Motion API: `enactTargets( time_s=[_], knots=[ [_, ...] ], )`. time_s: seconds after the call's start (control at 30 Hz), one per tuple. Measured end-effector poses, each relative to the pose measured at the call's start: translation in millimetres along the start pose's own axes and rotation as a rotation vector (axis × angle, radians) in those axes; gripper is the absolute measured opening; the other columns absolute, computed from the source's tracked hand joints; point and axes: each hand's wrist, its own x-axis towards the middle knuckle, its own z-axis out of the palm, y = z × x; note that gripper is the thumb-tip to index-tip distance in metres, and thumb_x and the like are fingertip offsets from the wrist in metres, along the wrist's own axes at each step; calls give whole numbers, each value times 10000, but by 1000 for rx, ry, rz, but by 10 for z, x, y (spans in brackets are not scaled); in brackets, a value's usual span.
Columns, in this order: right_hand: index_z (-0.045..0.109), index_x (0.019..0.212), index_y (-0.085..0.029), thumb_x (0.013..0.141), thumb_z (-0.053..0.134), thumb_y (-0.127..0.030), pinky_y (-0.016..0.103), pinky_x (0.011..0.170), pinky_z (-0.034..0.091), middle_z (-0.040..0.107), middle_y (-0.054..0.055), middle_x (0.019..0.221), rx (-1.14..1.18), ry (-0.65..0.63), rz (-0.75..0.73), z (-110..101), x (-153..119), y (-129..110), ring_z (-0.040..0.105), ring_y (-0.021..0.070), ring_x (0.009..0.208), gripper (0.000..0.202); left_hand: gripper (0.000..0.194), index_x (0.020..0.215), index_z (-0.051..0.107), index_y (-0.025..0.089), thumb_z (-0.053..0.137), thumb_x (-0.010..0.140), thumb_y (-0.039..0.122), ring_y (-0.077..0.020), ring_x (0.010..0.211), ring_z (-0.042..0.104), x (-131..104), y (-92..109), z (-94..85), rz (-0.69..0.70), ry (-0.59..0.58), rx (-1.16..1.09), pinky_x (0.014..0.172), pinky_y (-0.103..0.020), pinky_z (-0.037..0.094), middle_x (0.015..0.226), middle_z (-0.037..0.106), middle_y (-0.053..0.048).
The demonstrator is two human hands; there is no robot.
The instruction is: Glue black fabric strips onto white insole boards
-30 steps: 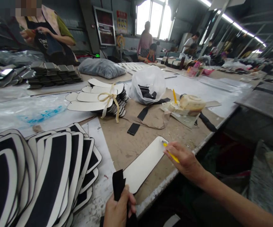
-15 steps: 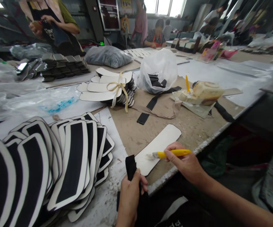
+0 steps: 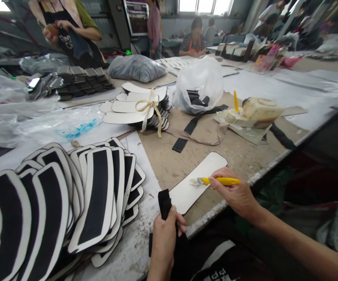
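Fingers of our right hand (image 3: 237, 195) pinch a yellow-handled brush (image 3: 223, 181) in the head view, its bristles on the white panel (image 3: 211, 164). We have that panel flat on brown sheeting (image 3: 242, 154), near the table edge. Our left hand (image 3: 164, 236) holds black strips (image 3: 164, 205) between thumb and curled fingers, beside the panel's near end; whether strips and panel touch, we cannot tell. Left of us lies a pile of black-faced pieces (image 3: 98, 195). Beyond the panel sit a ribbon-tied bundle (image 3: 130, 106), a translucent bag (image 3: 198, 82) and a stained container (image 3: 262, 111).
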Motion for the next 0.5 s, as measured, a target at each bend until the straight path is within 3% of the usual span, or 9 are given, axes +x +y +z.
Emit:
enactTargets(
  time_s=[0.27, 0.5],
  knots=[
    [589, 856, -199, 898, 497, -248, 332, 733, 469, 572, 54, 802, -268, 132, -197, -467, 205, 408, 573, 201, 777, 112, 525, 473, 565, 153, 565, 659, 644, -104, 372, 398, 43, -18, -10, -43, 27, 13, 432, -233, 282, 381, 521, -17],
    [565, 884, -196, 911, 454, -184, 310, 722, 498, 569, 67, 824, -411, 63, -315, -578, 263, 436, 587, 194, 783, 114, 581, 413, 559, 159, 620, 499, 731, -122, 342, 400, 95, 7, 31, -73, 59, 38, 407, -250, 282, 335, 501, -31]
  ],
)
